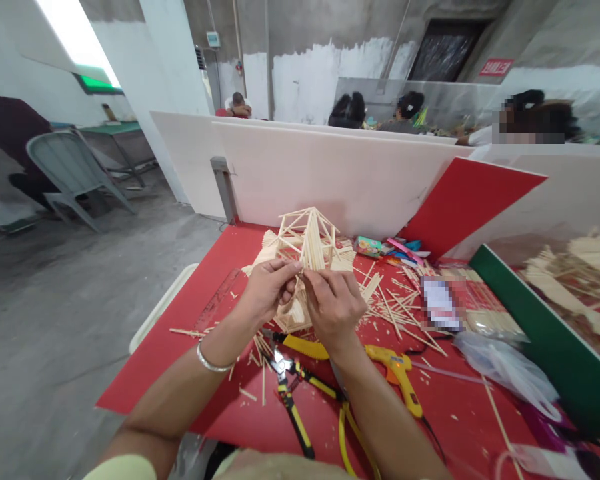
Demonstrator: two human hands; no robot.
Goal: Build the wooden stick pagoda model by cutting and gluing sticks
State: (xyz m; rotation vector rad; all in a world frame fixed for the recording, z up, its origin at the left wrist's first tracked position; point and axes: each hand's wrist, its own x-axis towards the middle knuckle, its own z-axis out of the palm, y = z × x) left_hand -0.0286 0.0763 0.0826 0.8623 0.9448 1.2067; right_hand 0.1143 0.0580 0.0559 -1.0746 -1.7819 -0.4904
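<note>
Together: left hand (pixel 270 288), right hand (pixel 336 301) pinched closed | contents unclear | stick model (pixel 312 248) beyond

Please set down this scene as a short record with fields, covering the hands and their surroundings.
Surface: red tabletop
Centre: pale wooden-stick model with a peaked open frame
Left hand: fingers pinched in front of the model
Right hand: fingers pinched close beside the left; anything held is too small to tell
Tools: black-and-yellow metal pliers; yellow glue gun
Right side: crumpled clear plastic bag
Behind: white upright panel
</note>
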